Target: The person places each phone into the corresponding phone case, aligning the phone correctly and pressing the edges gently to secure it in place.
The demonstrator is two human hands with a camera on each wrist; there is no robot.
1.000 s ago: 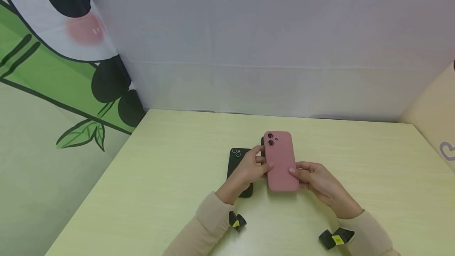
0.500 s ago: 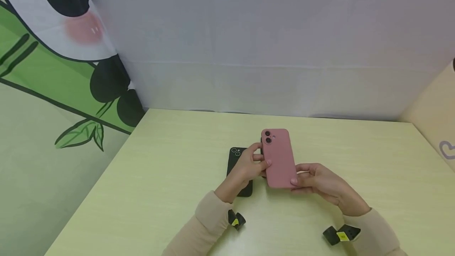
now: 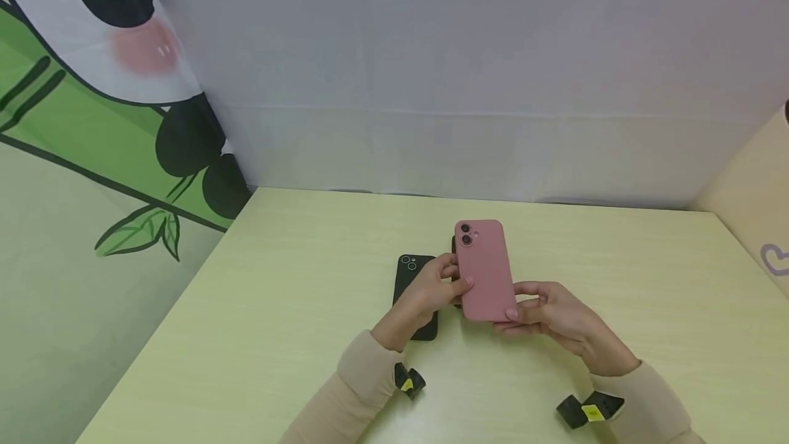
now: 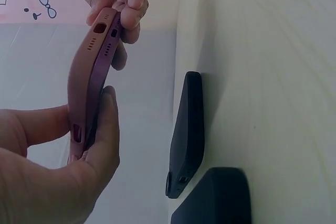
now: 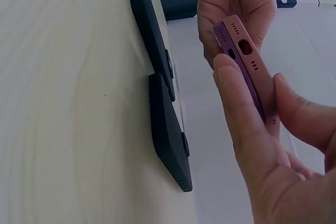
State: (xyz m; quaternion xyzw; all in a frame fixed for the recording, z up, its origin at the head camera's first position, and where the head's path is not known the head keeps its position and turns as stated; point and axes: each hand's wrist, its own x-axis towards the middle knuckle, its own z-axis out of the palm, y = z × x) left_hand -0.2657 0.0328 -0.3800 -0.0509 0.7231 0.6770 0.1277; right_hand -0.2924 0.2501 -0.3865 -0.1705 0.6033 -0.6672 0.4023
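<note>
A pink phone case (image 3: 487,273) is held above the table, its camera cutouts at the top left. In the left wrist view a purple phone (image 4: 109,51) lies along the open side of the case. At the bottom end the phone's port edge shows apart from the case's own wall (image 5: 245,45). My left hand (image 3: 434,286) grips the left edge, thumb on the back and fingers behind. With thumb and fingers my right hand (image 3: 548,314) pinches the lower right corner. The phone's screen is hidden in the head view.
Beneath my left hand lies a black phone (image 3: 425,331) on the pale table (image 3: 277,293). A second black phone (image 5: 168,129) lies close beside it, mostly hidden behind the pink case in the head view. A white sheet (image 3: 462,88) hangs along the back edge.
The pink case has risen slightly. My right hand has shifted from its right edge down to the lower right corner, with fingertips now under the bottom end. My left hand keeps its grip.
</note>
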